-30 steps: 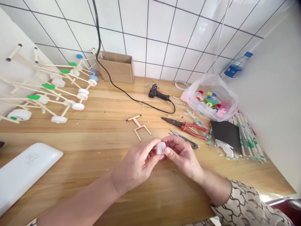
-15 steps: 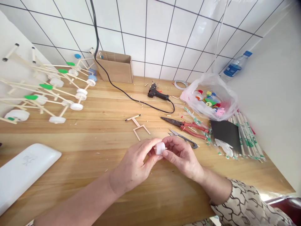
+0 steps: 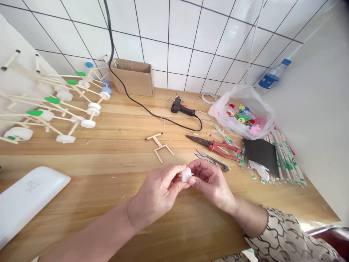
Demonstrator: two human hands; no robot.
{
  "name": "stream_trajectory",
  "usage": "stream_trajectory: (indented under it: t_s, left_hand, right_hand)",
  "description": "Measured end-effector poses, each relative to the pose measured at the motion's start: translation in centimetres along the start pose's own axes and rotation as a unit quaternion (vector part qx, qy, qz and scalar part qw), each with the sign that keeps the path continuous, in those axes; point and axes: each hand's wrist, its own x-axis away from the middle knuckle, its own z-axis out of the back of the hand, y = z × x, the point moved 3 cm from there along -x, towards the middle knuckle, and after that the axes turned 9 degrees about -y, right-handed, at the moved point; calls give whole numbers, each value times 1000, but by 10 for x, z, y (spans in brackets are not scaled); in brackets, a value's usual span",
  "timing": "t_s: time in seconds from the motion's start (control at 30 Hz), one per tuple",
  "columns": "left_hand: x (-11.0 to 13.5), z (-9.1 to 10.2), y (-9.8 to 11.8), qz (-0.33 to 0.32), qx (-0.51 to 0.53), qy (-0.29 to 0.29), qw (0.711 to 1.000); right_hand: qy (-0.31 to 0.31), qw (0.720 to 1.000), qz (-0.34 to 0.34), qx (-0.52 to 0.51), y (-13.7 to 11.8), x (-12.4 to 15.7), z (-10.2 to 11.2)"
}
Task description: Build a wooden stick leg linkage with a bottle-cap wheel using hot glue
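Between my two hands is a small white bottle cap (image 3: 186, 175) with a thin wooden stick poking out at its sides. The fingers of my left hand (image 3: 160, 191) pinch it from the left, thumb below and index finger above. From the right, the thumb and fingers of my right hand (image 3: 211, 183) close on the same cap. My fingers cover part of its rim and of the stick. Just beyond my hands lies a small frame of glued wooden sticks (image 3: 159, 146) with a black-tipped crossbar.
Red-handled pliers (image 3: 215, 147), thread snips (image 3: 212, 160) and a black glue gun (image 3: 181, 107) lie beyond my hands. A plastic bag of coloured pieces (image 3: 245, 116) and wrapped sticks (image 3: 287, 156) are right. Stick models with white wheels (image 3: 65, 139), a cardboard box (image 3: 133, 78) and a white case (image 3: 32, 200) are left.
The cap has turned slightly between my fingertips; both hands stay in nearly the same place. Things on the table lie as before, with a slight shift of the view.
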Motion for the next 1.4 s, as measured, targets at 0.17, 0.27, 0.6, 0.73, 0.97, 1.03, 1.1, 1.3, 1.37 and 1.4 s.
stream_trajectory:
  t_s: [0.17, 0.27, 0.6, 0.73, 0.97, 1.03, 1.1, 1.3, 1.37, 1.4]
  left_hand:
    - [2, -3, 0, -30, -24, 10, 999]
    - [2, -5, -1, -42, -26, 1, 999]
    - [-2, -3, -5, 38, -26, -22, 999]
    - [-2, -2, -6, 54, -16, -27, 998]
    - [-3, -2, -9, 73, 17, -42, 996]
    - [-4, -1, -9, 73, 23, -41, 996]
    - [-4, -1, -8, 61, 23, -33, 997]
    - [0, -1, -9, -17, 1, -16, 1000]
    - [0, 0, -9, -43, 4, -24, 999]
    - [0, 0, -8, -53, 8, -27, 998]
  right_hand:
    - [4, 999, -14, -52, 5, -2, 3]
    - [6, 998, -15, -62, 6, -4, 4]
    - [-41, 999, -9, -33, 3, -9, 5]
    - [-48, 999, -20, -2, 3, -8, 6]
    - [-55, 998, -7, -10, -1, -7, 5]
    - [-63, 998, 3, -13, -2, -7, 4]
    - [-65, 998, 12, -14, -2, -6, 4]
    - [-29, 999, 32, 32, 0, -3, 5]
    - [-15, 998, 43, 53, -1, -3, 6]
    - [-8, 997, 49, 64, -1, -2, 6]
